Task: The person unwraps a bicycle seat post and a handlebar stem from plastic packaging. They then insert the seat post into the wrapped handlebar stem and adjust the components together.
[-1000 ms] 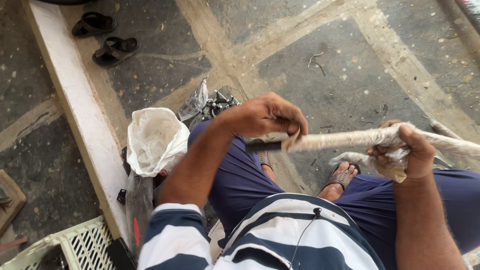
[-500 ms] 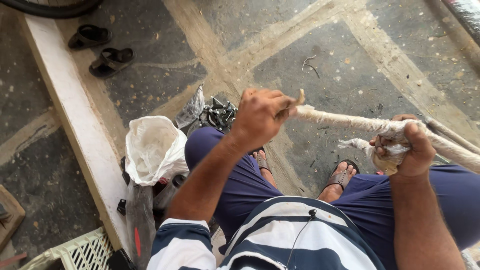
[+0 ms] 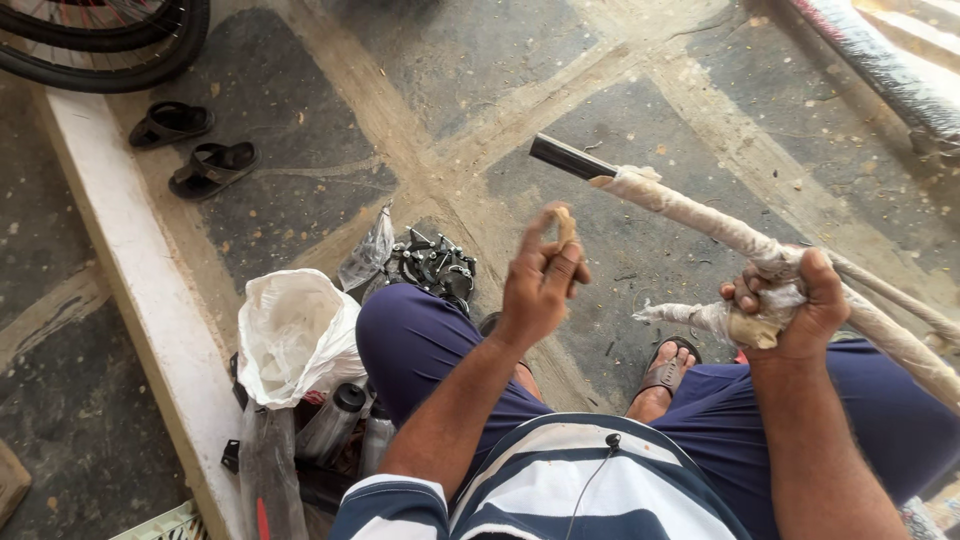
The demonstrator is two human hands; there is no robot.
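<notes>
The left hand has come off the wrapped tube, fingers pinched on a torn scrap of tan wrap; the tube's black end is now bare. The right hand stays clenched around the tube and bunched wrapping. Stone floor ahead lies open; plastic bag and kerb crowd the left.

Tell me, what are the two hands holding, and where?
Right hand grips the wrapped tube midway, around its paper wrapping. Left hand pinches a small scrap of wrapping.
</notes>
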